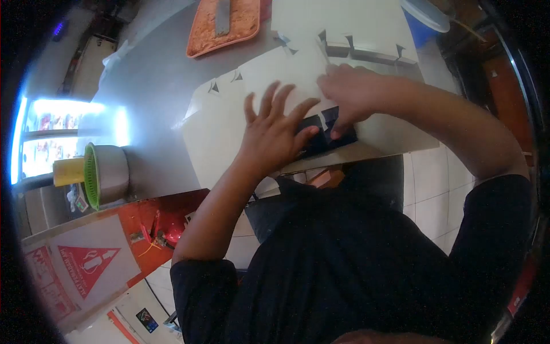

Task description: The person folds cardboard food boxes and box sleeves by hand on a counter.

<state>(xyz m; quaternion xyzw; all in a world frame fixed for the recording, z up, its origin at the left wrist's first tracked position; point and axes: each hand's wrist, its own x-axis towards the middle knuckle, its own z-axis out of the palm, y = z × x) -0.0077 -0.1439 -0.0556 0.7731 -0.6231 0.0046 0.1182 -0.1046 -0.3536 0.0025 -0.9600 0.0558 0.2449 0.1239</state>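
Observation:
Flat white cardboard box blanks [220, 135] with cut tabs and slots lie on the metal table in front of me. Fingers spread, my left hand [272, 132] rests on the white card, its thumb at the edge of a dark blue panel [314, 143]. My right hand [352, 94] has its fingers curled at a folded part of the card, with the thumb down on the dark panel; the exact grip is partly hidden. Beyond the right hand, raised slots and flaps [372, 54] show along the card.
An orange tray [252, 35] of reddish food, with a flat metal blade [222, 17] on it, sits at the table's far side. At left stand a metal pot [113, 175] with a green rim and a lit display fridge [63, 135]. A blue bucket [421, 31] is at upper right.

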